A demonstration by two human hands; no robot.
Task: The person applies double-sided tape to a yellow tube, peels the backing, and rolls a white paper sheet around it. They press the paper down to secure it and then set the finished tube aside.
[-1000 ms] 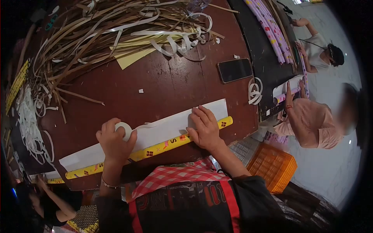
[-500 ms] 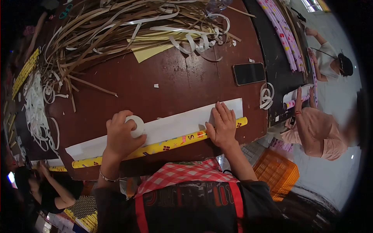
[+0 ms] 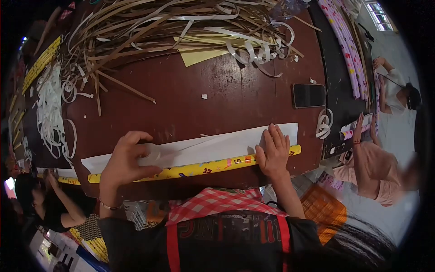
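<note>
My left hand (image 3: 124,158) is curled round a roll of clear or white tape (image 3: 148,155) near the left part of the white sheet (image 3: 195,147). A yellow patterned roll (image 3: 213,167) lies along the sheet's near edge, close to the table's front. My right hand (image 3: 275,152) rests flat, fingers spread, over the right part of the sheet and the yellow roll. The roll passes beneath both hands.
Brown and white strips (image 3: 149,34) are heaped at the back. A phone (image 3: 309,95) lies at the right, near a white curl (image 3: 324,124). An orange crate (image 3: 324,211) stands below. Co-workers (image 3: 374,170) sit at either side.
My left hand has shifted slightly left and down over the sheet with the tape roll. The view has moved, so the table's things appear further right. My right hand remains on the sheet and yellow roll.
</note>
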